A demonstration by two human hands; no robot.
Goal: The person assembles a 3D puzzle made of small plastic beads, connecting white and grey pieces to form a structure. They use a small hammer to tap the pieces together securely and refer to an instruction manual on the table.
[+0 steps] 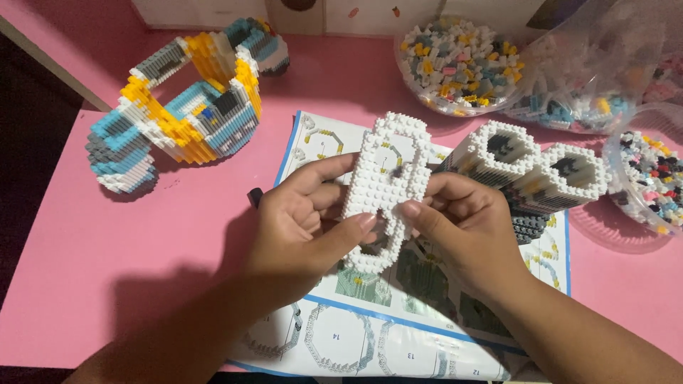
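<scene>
Pinching white brick frame (385,186) between left hand (299,227) and right hand (466,227) | long axis runs away from me | both hands equally near

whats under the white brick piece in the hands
Under the white brick piece lies the instruction sheet on the pink table. Its diagrams show around the hands; the part directly beneath is covered.

Dim warm indoor light, soft shadows under the forearms, slightly grainy, edges dark.
</scene>
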